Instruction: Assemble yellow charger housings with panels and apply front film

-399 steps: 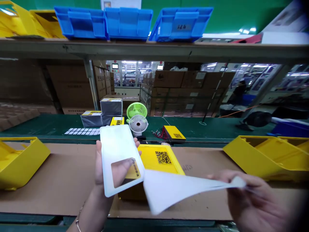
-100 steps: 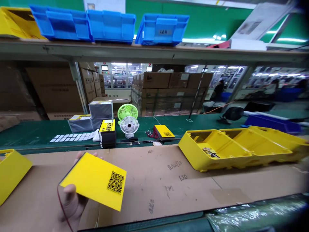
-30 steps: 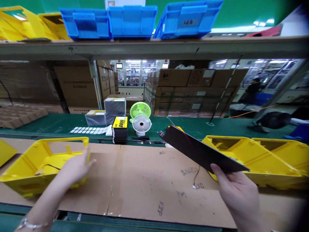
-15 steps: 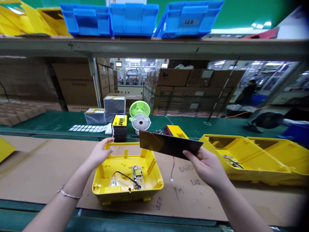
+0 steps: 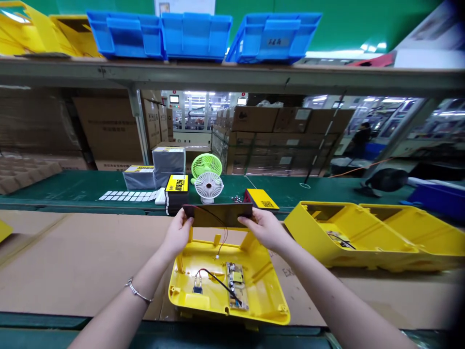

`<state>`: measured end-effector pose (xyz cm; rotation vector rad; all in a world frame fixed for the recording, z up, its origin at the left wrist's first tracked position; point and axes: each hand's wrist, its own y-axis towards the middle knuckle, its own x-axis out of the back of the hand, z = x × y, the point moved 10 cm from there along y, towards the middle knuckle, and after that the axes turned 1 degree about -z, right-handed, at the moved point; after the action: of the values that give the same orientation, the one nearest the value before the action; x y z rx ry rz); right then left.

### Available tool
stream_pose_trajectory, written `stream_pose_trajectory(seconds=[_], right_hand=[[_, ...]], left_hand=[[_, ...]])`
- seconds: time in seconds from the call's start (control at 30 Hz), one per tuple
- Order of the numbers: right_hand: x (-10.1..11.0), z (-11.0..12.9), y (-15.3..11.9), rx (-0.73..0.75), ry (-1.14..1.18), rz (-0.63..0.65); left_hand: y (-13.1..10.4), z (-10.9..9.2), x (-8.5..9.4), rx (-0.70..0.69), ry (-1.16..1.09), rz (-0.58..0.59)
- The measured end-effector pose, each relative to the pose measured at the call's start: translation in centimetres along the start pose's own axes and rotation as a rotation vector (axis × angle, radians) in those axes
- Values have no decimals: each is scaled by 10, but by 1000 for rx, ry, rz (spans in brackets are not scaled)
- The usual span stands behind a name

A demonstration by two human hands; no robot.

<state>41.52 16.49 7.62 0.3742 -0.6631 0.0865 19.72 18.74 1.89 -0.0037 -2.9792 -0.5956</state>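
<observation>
Both hands grip a thin dark rectangular panel (image 5: pixel 220 214) by its two ends, just above the far side of a yellow plastic housing (image 5: pixel 261 291). My left hand (image 5: pixel 178 232) pinches the left end, thumb on the near face. At the right end, my right hand (image 5: pixel 267 228) does the same. A thin red-and-black cable hangs from the panel, its small white connector (image 5: pixel 217 256) over the housing. Inside the housing lie a circuit board (image 5: pixel 237 286) and a small switch-like part (image 5: pixel 198 289), joined by dark wires.
More yellow housings (image 5: pixel 363 237) stand at the right on the cardboard sheet (image 5: pixel 90 266). Behind are a white fan (image 5: pixel 209 186), a green fan (image 5: pixel 206 165), a black-and-yellow box (image 5: pixel 177 191) and a yellow-topped box (image 5: pixel 262 198). Blue bins (image 5: pixel 196 36) line the shelf overhead.
The panel has moved left and turned level over the housing's far side. My left hand has left the housing's rim and taken the panel's left end. In view, the housing sits further right.
</observation>
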Motion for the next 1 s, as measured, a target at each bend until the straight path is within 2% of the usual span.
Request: stream_pose_trajectory(seconds=[0.13, 0.2, 0.33, 0.57, 0.6, 0.67, 0.73, 0.77, 0.8, 0.87, 1.0], right_hand=[[10, -22, -2, -156, -351, 82], [15, -23, -2, -177, -462, 85], [19, -18, 1, -137, -506, 54], [8, -47, -2, -256, -471, 126], [10, -43, -3, -233, -474, 94], [18, -17, -3, -88, -516, -44], [17, 22, -8, 163, -632, -175], [10, 39, -12, 289, -708, -196], [-3, 50, -15, 384, -784, -176], [-30, 53, -18, 468, -909, -70], [-70, 26, -16, 433, -972, 181]], left_hand=[[-4, -13, -2, -31, 12, 32], [-5, -14, -3, -32, 31, 31], [-8, -15, -3, -38, 65, 14], [-17, -20, 0, -50, 152, 4], [-18, -21, 0, -51, 159, 5], [-18, -24, -3, -58, 180, 7], [-18, -27, -8, -73, 206, 12], [-19, -30, -11, -84, 215, 22], [-19, -32, -15, -94, 221, 34], [-20, -37, -19, -108, 230, 41], [-22, -38, -19, -101, 282, 25]])
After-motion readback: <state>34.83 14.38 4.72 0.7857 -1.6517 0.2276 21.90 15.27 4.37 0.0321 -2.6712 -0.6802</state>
